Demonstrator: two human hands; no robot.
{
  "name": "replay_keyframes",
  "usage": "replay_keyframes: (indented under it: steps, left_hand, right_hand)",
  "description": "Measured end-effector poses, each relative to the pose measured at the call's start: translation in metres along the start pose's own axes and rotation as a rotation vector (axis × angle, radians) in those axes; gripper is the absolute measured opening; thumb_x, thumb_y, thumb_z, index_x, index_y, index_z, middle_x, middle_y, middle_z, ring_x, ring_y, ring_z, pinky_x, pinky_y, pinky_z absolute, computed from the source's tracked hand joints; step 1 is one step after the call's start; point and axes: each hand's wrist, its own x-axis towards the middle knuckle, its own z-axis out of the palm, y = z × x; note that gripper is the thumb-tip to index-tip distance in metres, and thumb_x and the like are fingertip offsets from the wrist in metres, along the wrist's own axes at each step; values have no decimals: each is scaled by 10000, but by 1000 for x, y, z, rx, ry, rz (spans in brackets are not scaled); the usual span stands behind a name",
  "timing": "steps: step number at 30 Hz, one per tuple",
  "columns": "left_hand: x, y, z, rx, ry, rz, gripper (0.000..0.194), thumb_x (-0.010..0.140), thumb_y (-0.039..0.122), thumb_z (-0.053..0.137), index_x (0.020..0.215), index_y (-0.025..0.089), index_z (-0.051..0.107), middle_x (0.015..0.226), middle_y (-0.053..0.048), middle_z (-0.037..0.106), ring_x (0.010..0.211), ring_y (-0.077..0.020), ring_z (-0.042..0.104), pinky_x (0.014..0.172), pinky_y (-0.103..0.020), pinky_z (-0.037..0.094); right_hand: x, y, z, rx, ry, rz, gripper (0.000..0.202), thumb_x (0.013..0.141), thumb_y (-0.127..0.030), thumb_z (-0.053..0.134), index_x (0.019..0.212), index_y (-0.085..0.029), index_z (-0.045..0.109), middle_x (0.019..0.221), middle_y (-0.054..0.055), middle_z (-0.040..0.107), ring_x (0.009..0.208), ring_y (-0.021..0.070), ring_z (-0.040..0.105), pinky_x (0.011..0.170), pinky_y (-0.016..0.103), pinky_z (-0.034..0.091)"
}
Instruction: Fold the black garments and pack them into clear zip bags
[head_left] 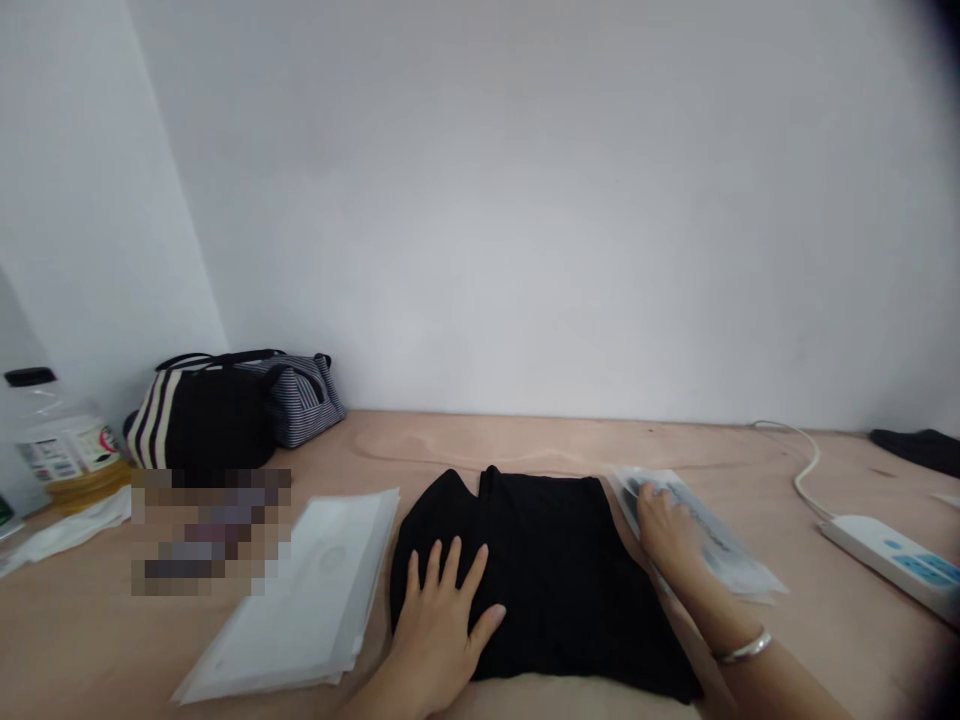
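A black piece of clothing lies spread on the pinkish surface in front of me, a narrow strip standing up at its top edge. My left hand rests flat on its left part with the fingers spread. To the right of the cloth, my right hand is at a clear plastic packet with something dark inside. Motion smears the right fingers, so their grip on the packet cannot be made out. A silver bangle circles the right wrist.
Left of the cloth lies a stack of whitish translucent plastic bags. Farther left are a striped bag, a black bag and a bottle of yellow liquid. A power strip with a white cord lies right; the wall rises behind.
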Motion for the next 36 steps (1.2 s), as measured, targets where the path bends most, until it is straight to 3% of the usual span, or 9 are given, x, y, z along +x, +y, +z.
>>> replay_keyframes:
  steps: [3, 6, 11, 14, 17, 21, 26, 31, 36]
  left_hand:
    - [2, -1, -1, -45, 13, -5, 586, 841, 596, 243, 1340, 289, 253, 1383, -110, 287, 1261, -353, 196, 977, -590, 141]
    - [5, -2, -7, -141, 97, -26, 554, 855, 551, 278, 1341, 286, 258, 1398, -87, 267, 1277, -328, 166, 985, -562, 182]
    - [9, -14, -32, -364, 443, -75, 441, 897, 394, 286, 1308, 237, 313, 1368, -52, 322, 1280, -231, 205, 1020, -470, 232]
    - [7, -24, -50, -462, 616, -63, 391, 899, 357, 270, 1246, 212, 377, 1308, -55, 388, 1246, -217, 276, 1018, -450, 257]
    - [5, -29, -59, -479, 666, -69, 354, 892, 351, 281, 1174, 209, 440, 1229, -52, 456, 1186, -217, 362, 1001, -428, 294]
    - [5, -23, -55, -397, 518, -60, 310, 853, 383, 385, 1060, 212, 540, 1175, -48, 501, 1121, -229, 434, 959, -397, 356]
    - [11, 3, -41, -261, 217, 127, 331, 859, 373, 377, 1090, 228, 565, 1208, -47, 509, 1145, -231, 419, 975, -394, 332]
    - [23, 26, -32, -137, -8, 141, 493, 874, 489, 280, 1283, 236, 387, 1358, -99, 347, 1261, -302, 238, 996, -555, 172]
    - [21, 19, -19, -105, -28, 146, 569, 850, 597, 200, 1346, 319, 208, 1425, -75, 185, 1290, -321, 109, 976, -605, 97]
  right_hand:
    - [6, -1, -9, -72, 20, 78, 235, 783, -62, 365, 944, -70, 537, 844, 192, 557, 731, 274, 574, 576, 356, 447]
    - [13, -11, -24, 54, 113, -4, 296, 722, -30, 380, 978, -83, 518, 984, 201, 524, 836, 274, 554, 663, 385, 462]
    - [9, -49, -44, 561, 261, -501, 492, 655, 0, 385, 1122, -139, 454, 1287, 173, 322, 996, 225, 500, 839, 387, 441]
    - [0, -76, -52, 763, 200, -783, 498, 662, 15, 364, 1113, -169, 466, 1247, 143, 382, 1035, 198, 486, 864, 366, 434]
    - [-12, -98, -60, 810, 32, -931, 365, 742, -48, 380, 1069, -166, 488, 1213, 130, 433, 1125, 189, 427, 894, 329, 408]
    - [-27, -113, -64, 719, -140, -954, 257, 821, -129, 364, 1024, -189, 510, 1287, 91, 403, 1181, 184, 366, 966, 338, 326]
    - [-36, -106, -50, 696, -184, -687, 398, 760, -81, 373, 1146, -143, 450, 1247, 123, 433, 1136, 185, 415, 943, 321, 351]
    - [-40, -90, -35, 553, -322, -371, 432, 866, -324, 311, 1254, -157, 400, 1315, 123, 392, 1220, 247, 326, 984, 479, 253]
    - [-44, -84, -24, 453, -462, -356, 560, 864, -514, 220, 1335, -218, 289, 1405, 93, 233, 1283, 284, 175, 976, 577, 148]
